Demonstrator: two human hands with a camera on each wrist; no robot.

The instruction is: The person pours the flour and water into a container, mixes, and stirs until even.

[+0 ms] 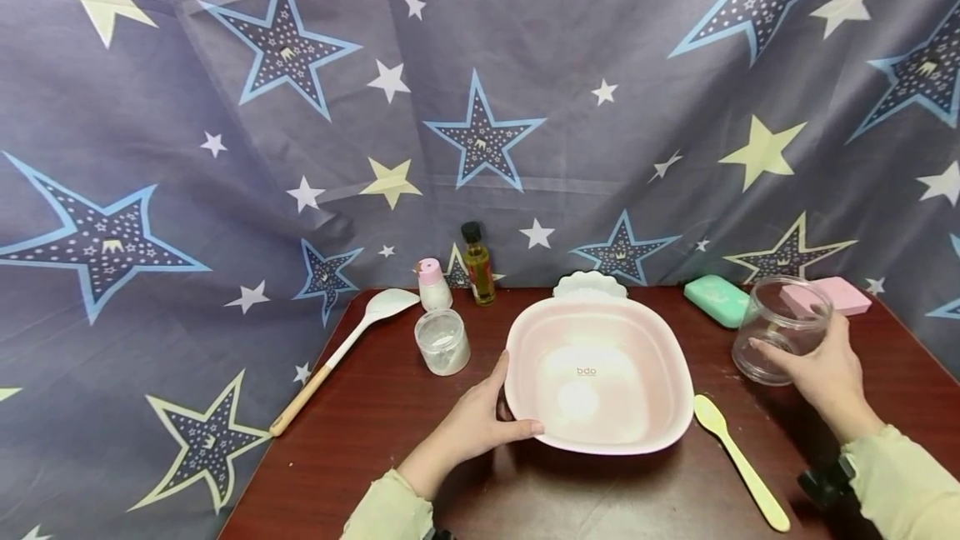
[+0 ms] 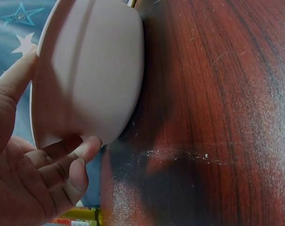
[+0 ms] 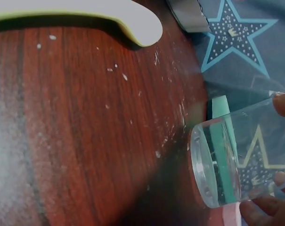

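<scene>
A pale pink bowl (image 1: 637, 373) with small lettering inside sits at the middle of the table. My left hand (image 1: 472, 419) grips its left side, thumb at the front rim and fingers against the outer wall; the left wrist view shows those fingers curled beside the bowl's wall (image 2: 104, 70). On the right, my right hand (image 1: 828, 377) holds a clear lidless jar (image 1: 776, 344) around its side. The jar's base (image 3: 203, 165) shows close to the tabletop in the right wrist view; whether it touches is unclear. Between bowl and jar lies a yellow spoon (image 1: 742, 461).
Behind the jar are a green block (image 1: 717, 300) and a pink block (image 1: 843, 297). A spatula (image 1: 337, 357) lies at the left edge, near a small jar of white powder (image 1: 442, 344), a pink-topped shaker (image 1: 432, 283) and an oil bottle (image 1: 478, 265). A white scalloped piece (image 1: 588, 283) shows behind the bowl.
</scene>
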